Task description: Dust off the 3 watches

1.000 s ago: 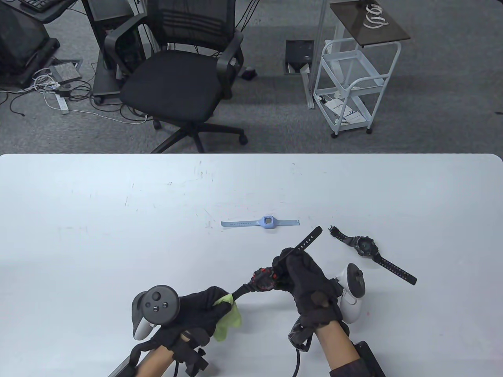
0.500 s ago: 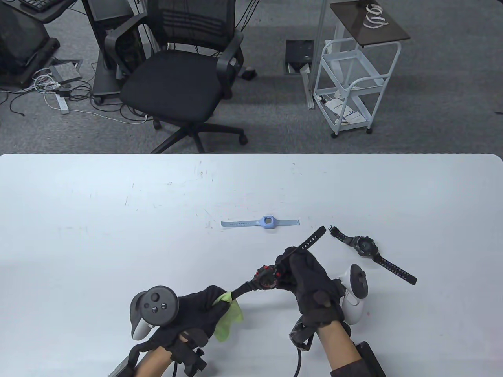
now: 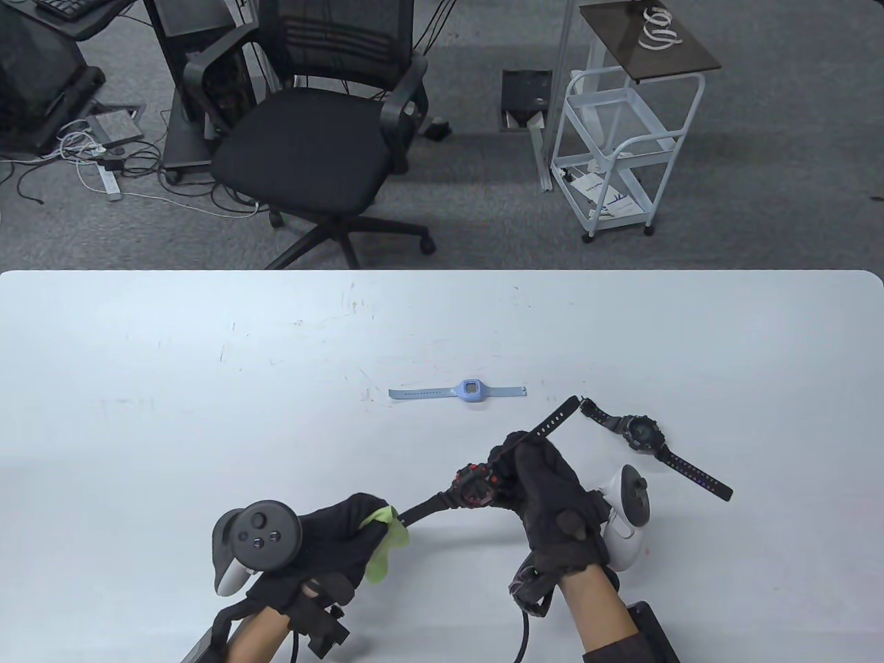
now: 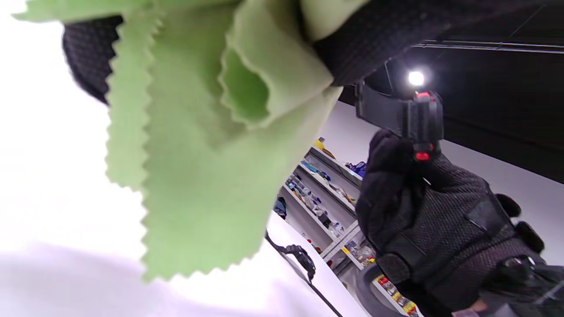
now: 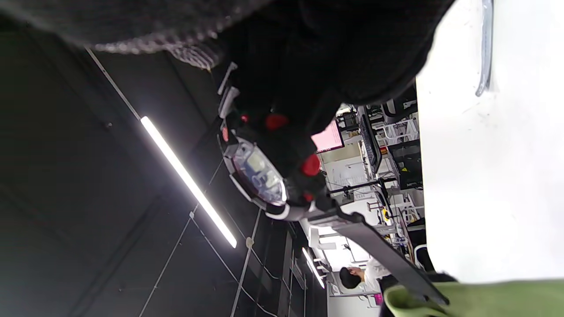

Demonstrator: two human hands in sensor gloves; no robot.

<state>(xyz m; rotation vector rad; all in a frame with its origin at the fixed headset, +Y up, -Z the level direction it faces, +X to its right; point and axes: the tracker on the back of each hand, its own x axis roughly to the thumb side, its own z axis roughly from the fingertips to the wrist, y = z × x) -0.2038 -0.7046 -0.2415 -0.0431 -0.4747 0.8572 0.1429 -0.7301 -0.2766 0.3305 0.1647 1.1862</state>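
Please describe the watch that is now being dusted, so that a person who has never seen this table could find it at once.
On the white table, look near the front edge, where two gloved hands work. The watch hangs in the air between them: the right hand grips its case, and the left hand pinches its strap end with a green cloth. Unlike the light blue watch and the all-dark watch, it has red buttons.

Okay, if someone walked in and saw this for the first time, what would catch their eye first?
Most likely the two gloved hands near the table's front edge: the right hand holds up a black-and-red watch, while the left hand pinches a bright green cloth around its strap end. Behind them, a pale blue watch and a black watch lie flat.
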